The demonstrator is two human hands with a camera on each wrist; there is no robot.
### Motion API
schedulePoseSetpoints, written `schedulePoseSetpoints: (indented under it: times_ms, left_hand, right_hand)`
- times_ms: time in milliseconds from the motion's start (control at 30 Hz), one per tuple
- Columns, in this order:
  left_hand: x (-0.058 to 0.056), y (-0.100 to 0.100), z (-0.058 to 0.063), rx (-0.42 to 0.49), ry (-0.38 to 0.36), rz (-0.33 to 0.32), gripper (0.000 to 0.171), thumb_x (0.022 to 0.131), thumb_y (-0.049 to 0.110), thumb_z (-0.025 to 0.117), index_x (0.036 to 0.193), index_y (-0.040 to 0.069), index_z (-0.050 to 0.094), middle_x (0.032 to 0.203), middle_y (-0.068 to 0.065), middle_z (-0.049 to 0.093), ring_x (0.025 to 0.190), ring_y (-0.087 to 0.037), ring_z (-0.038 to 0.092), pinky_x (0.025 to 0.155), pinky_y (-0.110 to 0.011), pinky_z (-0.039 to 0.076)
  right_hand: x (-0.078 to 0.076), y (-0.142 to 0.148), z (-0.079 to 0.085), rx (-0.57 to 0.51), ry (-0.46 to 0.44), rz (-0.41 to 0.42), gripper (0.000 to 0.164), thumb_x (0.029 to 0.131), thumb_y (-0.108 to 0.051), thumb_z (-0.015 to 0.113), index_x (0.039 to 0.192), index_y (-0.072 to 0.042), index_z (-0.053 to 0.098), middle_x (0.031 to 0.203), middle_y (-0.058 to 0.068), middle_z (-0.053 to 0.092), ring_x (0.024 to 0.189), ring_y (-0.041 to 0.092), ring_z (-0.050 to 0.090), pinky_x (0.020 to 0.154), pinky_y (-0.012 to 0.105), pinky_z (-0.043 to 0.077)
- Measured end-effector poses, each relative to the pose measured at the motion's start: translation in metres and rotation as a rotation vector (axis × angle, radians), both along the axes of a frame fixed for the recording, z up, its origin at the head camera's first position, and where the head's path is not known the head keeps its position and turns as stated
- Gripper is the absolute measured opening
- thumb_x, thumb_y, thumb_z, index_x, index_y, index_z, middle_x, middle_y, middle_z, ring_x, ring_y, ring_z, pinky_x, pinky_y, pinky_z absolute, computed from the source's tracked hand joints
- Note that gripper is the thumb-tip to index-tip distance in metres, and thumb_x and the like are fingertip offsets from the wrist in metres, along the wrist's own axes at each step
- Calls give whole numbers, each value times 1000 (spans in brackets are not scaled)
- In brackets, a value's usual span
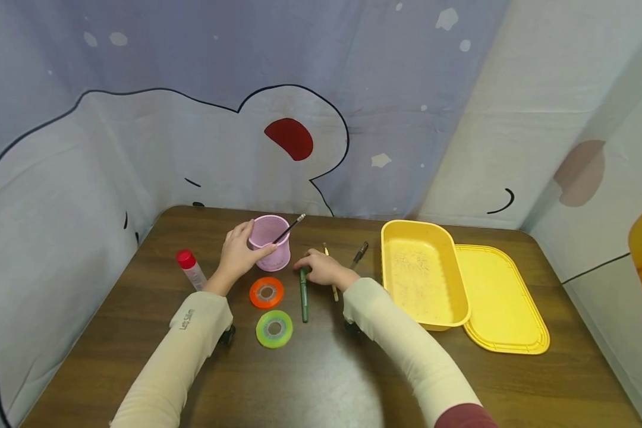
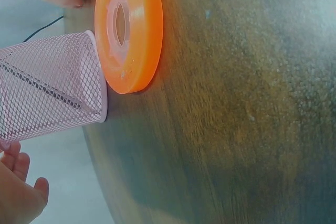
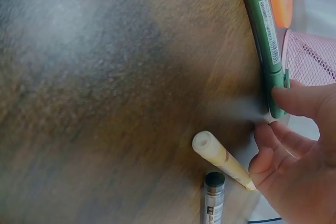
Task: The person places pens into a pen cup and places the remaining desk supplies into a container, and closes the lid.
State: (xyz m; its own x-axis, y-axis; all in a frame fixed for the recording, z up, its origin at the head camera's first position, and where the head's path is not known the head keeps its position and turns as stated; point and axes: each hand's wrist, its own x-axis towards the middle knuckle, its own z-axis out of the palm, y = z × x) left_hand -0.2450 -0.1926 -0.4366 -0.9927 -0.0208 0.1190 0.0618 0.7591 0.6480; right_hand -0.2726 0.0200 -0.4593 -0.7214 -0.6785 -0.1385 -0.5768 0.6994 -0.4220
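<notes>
My left hand (image 1: 239, 252) holds a pink mesh pencil cup (image 1: 278, 258) by its upper part, thumb across the front and fingers at the left rim. A dark pencil (image 1: 290, 228) leans inside it, its eraser end above the rim. At the cup's right, my right hand (image 1: 322, 268) pinches the capped end of a green pen (image 1: 304, 300). The right wrist view shows the thumb on the cap beside the clip, other fingers curled close by. Below that hand lie a cream-coloured pen (image 3: 218, 155) with a tapered tip and a black-ended pen (image 3: 214, 200).
An orange tape roll (image 1: 253, 295) and a green-yellow one (image 1: 262, 336) lie in front of the cup. A red-capped bottle (image 1: 192, 272) is beside the left forearm. To the right, a yellow tub (image 1: 419, 270) overlaps a yellow lid (image 1: 505, 303) on the wooden table (image 1: 310, 386).
</notes>
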Motion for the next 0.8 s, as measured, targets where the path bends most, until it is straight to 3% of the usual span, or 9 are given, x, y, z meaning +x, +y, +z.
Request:
schedulePoseSetpoints:
  times_ms: [333, 667, 800]
  left_hand:
    - [0, 1, 1, 0, -7, 4, 91, 72, 52, 64, 139, 6, 25, 140, -15, 30, 127, -33, 25, 100, -53, 27]
    - [1, 2, 3, -5, 3, 5, 90, 72, 50, 65, 139, 5, 25, 139, -17, 31, 126, -34, 25, 100, -53, 27]
    - [1, 1, 2, -9, 11, 6, 90, 71, 50, 65, 139, 5, 26, 139, -17, 31, 126, -34, 26, 100, -53, 27]
  right_hand:
    - [-6, 2, -1, -43, 10, 38, 27, 68, 0, 66, 93, -10, 68, 96, 9, 57, 88, 21, 48, 74, 29, 42]
    - [-12, 3, 0, -66, -61, 46, 17, 69, 0, 67, 84, -9, 69, 95, 4, 67, 115, 28, 47, 99, 37, 36]
    - [-11, 3, 1, -68, -57, 45, 15, 69, 0, 67, 80, -8, 69, 90, 3, 67, 112, 25, 50, 101, 36, 33]
